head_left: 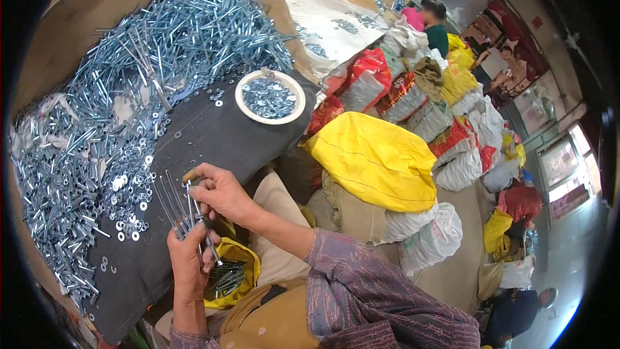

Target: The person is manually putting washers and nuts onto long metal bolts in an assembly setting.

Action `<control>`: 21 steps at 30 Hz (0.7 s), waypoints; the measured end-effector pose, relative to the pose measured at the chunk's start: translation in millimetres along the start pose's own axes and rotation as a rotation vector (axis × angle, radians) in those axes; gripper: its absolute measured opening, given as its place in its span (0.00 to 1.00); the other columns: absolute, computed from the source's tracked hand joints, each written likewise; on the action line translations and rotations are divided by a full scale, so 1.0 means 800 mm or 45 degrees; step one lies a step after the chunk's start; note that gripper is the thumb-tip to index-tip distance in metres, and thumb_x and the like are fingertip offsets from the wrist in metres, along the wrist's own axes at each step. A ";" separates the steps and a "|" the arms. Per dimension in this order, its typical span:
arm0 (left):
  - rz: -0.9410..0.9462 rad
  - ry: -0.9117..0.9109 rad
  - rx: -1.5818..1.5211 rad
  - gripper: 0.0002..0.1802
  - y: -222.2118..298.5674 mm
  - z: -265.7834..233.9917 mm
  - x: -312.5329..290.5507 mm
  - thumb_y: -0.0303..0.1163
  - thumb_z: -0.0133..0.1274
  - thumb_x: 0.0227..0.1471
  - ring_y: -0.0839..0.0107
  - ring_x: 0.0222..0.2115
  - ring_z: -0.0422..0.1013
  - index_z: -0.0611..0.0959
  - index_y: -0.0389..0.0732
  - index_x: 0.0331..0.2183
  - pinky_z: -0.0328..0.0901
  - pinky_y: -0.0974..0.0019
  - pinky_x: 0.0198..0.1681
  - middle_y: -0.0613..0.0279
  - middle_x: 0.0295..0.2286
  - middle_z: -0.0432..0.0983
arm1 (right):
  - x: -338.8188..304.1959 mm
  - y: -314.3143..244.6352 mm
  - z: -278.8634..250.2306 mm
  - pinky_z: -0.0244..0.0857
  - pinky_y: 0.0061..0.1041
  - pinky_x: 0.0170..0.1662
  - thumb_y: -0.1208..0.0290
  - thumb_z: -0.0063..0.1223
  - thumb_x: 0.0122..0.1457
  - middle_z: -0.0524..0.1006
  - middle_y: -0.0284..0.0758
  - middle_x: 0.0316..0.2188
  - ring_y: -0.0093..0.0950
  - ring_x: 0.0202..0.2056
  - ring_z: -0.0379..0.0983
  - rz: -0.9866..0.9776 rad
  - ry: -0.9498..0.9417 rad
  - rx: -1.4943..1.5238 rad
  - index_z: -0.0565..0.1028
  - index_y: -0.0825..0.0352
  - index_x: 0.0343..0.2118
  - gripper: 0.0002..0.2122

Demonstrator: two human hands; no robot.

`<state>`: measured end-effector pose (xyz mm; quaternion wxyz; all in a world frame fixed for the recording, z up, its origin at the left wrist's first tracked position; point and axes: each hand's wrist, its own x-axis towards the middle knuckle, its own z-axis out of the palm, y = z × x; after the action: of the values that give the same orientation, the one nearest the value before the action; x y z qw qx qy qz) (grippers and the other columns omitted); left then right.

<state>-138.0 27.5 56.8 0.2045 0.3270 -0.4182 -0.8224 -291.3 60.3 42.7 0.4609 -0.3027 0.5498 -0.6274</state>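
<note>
My left hand (187,260) is closed round a bundle of thin metal rods (169,205), which fan out above its fingers. One thicker bolt (216,255) slants down past the fingers with its head lowest. My right hand (225,197) pinches the upper end of a rod in that bundle; a fingertip appears to wear a tan cover. Whatever small part sits between those fingertips is too small to make out. Under the hands, an open yellow bag (255,260) holds many long bolts. Beside them on the dark cloth lie loose washers (132,227) and nuts.
A large heap of shiny rods (187,26) fills the far left of the bench, with short metal sleeves (51,200) nearer. A white bowl (240,100) of washers stands on the dark cloth (213,139). Full sacks (371,161) line the right; other people (436,29) are farther off.
</note>
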 end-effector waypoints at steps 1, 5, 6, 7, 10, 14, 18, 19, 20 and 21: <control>0.016 -0.005 -0.031 0.11 0.002 0.004 0.003 0.35 0.52 0.54 0.84 0.06 0.57 0.73 0.39 0.36 0.50 0.80 0.06 0.62 0.18 0.73 | 0.003 0.000 -0.002 0.59 0.10 0.19 0.73 0.51 0.58 0.69 0.23 0.18 0.11 0.18 0.65 -0.023 0.009 -0.051 0.71 0.67 0.42 0.10; 0.014 -0.055 -0.065 0.11 0.003 0.009 0.023 0.35 0.51 0.55 0.83 0.06 0.57 0.73 0.39 0.36 0.49 0.81 0.06 0.62 0.18 0.73 | 0.011 0.005 -0.007 0.58 0.11 0.21 0.74 0.52 0.57 0.70 0.24 0.19 0.11 0.19 0.63 -0.145 0.063 -0.101 0.71 0.69 0.42 0.11; 0.016 -0.060 -0.069 0.11 0.003 0.011 0.027 0.35 0.51 0.55 0.83 0.06 0.57 0.73 0.39 0.36 0.49 0.81 0.06 0.62 0.18 0.73 | 0.013 0.006 -0.009 0.58 0.11 0.21 0.74 0.52 0.57 0.70 0.24 0.19 0.11 0.19 0.63 -0.148 0.065 -0.106 0.71 0.69 0.42 0.11; 0.040 -0.040 -0.098 0.10 0.003 0.012 0.030 0.35 0.51 0.55 0.84 0.06 0.57 0.73 0.40 0.36 0.49 0.81 0.05 0.63 0.17 0.73 | 0.015 0.004 -0.009 0.58 0.11 0.21 0.74 0.51 0.57 0.69 0.24 0.19 0.11 0.19 0.64 -0.162 0.065 -0.095 0.71 0.69 0.43 0.11; 0.135 0.058 -0.164 0.08 -0.002 0.007 0.043 0.34 0.51 0.56 0.84 0.06 0.58 0.73 0.40 0.35 0.50 0.81 0.05 0.64 0.17 0.72 | 0.007 -0.003 -0.001 0.59 0.14 0.22 0.74 0.51 0.57 0.69 0.25 0.19 0.12 0.20 0.64 -0.164 0.073 -0.133 0.71 0.70 0.43 0.12; 0.322 0.273 -0.268 0.09 -0.007 -0.023 0.063 0.33 0.51 0.56 0.84 0.08 0.60 0.72 0.39 0.36 0.51 0.81 0.06 0.65 0.20 0.73 | -0.015 0.005 0.011 0.64 0.20 0.26 0.72 0.51 0.55 0.74 0.33 0.20 0.19 0.22 0.70 -0.248 0.018 -0.597 0.69 0.71 0.44 0.14; 0.383 0.347 -0.280 0.09 -0.003 -0.042 0.060 0.33 0.53 0.55 0.83 0.09 0.62 0.72 0.40 0.33 0.51 0.79 0.06 0.61 0.20 0.75 | -0.024 0.007 0.035 0.66 0.23 0.24 0.71 0.51 0.54 0.75 0.36 0.19 0.21 0.20 0.72 -0.086 -0.010 -0.462 0.70 0.71 0.43 0.14; 0.390 0.372 -0.281 0.09 -0.002 -0.044 0.055 0.33 0.53 0.55 0.83 0.09 0.62 0.72 0.40 0.33 0.51 0.79 0.06 0.61 0.20 0.75 | -0.021 0.014 0.041 0.65 0.22 0.23 0.72 0.51 0.55 0.75 0.35 0.19 0.21 0.20 0.71 -0.119 0.027 -0.420 0.70 0.71 0.43 0.14; 0.347 0.395 -0.295 0.09 0.001 -0.042 0.050 0.33 0.54 0.54 0.83 0.09 0.62 0.72 0.40 0.33 0.51 0.80 0.06 0.61 0.20 0.75 | -0.017 0.014 0.047 0.65 0.21 0.22 0.73 0.51 0.55 0.74 0.34 0.19 0.19 0.20 0.70 -0.099 0.010 -0.384 0.70 0.70 0.44 0.14; 0.307 0.426 -0.310 0.09 0.005 -0.039 0.045 0.33 0.55 0.52 0.83 0.09 0.62 0.73 0.41 0.33 0.51 0.80 0.07 0.61 0.21 0.75 | -0.015 0.021 0.046 0.65 0.20 0.23 0.73 0.51 0.56 0.73 0.33 0.20 0.18 0.20 0.69 -0.061 -0.036 -0.312 0.69 0.69 0.45 0.14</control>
<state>-141.2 -13.8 33.0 0.4056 0.3792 -0.3123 -0.7708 -250.0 56.4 36.1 0.4129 -0.3787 0.6085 -0.5620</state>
